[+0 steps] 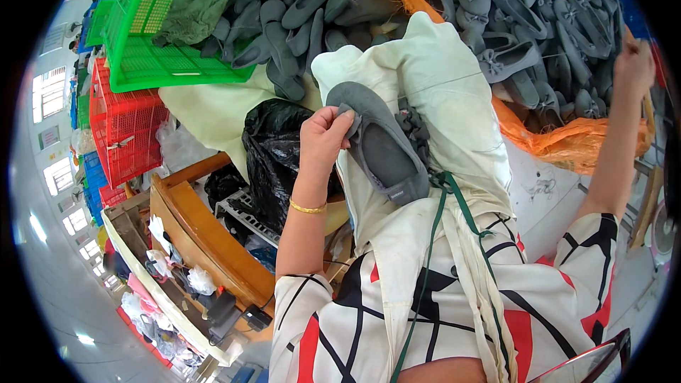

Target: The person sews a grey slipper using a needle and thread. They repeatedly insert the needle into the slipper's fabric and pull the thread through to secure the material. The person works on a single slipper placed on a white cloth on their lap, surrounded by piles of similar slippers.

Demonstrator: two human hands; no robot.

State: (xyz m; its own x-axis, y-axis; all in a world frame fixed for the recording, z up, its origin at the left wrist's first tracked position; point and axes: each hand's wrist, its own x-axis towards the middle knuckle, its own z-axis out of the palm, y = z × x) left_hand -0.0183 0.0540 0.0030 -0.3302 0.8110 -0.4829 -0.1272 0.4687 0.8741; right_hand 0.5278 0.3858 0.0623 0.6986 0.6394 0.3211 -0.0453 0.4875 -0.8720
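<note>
My left hand (323,135) grips the heel edge of a grey slipper-like shoe (379,143), which lies on a cream cloth apron (440,78) over my lap. A small dark ruffled piece (413,126) sits right beside the shoe. My right hand (633,65) is stretched far out to the right, at the edge of an orange bag (567,143) filled with several grey shoes with bows (528,21). Whether that hand holds anything cannot be seen. A second pile of plain grey shoes (298,7) lies ahead of me on a pale sheet.
A green plastic crate (152,35) with a green cloth stands at the upper left, red crates (124,124) below it. A black plastic bag (273,142) and a wooden stand (206,230) are at my left. A white table surface (546,198) lies to the right.
</note>
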